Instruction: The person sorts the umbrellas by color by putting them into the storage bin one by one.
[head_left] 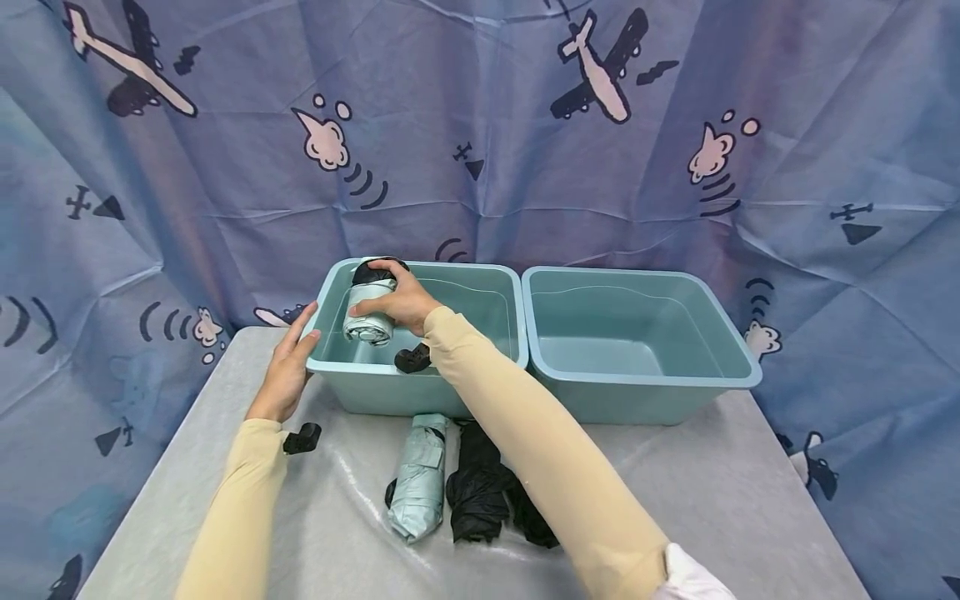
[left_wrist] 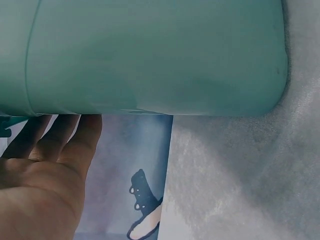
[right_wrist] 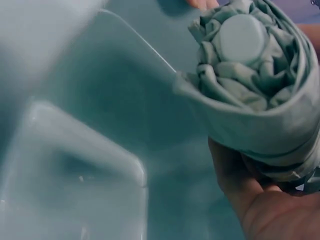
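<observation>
My right hand (head_left: pixel 405 300) grips a folded pale green umbrella (head_left: pixel 369 312) round its side, thumb and fingers on opposite sides. The umbrella is over the inside of the left bin (head_left: pixel 420 367), near its left end; a black part shows at its far end. In the right wrist view, the rolled cloth and round pale tip of the umbrella (right_wrist: pixel 242 39) face the camera. My left hand (head_left: pixel 281 375) rests at the left bin's left end, with straight fingers against its outer wall, as the left wrist view shows.
A second teal bin (head_left: pixel 645 381) stands right beside the left one. In front of the bins on the grey table (head_left: pixel 337 517) lie another folded pale green umbrella (head_left: pixel 418 483) and black folded cloth bundles (head_left: pixel 477 492), partly behind my right sleeve. A patterned curtain (head_left: pixel 480 125) hangs behind.
</observation>
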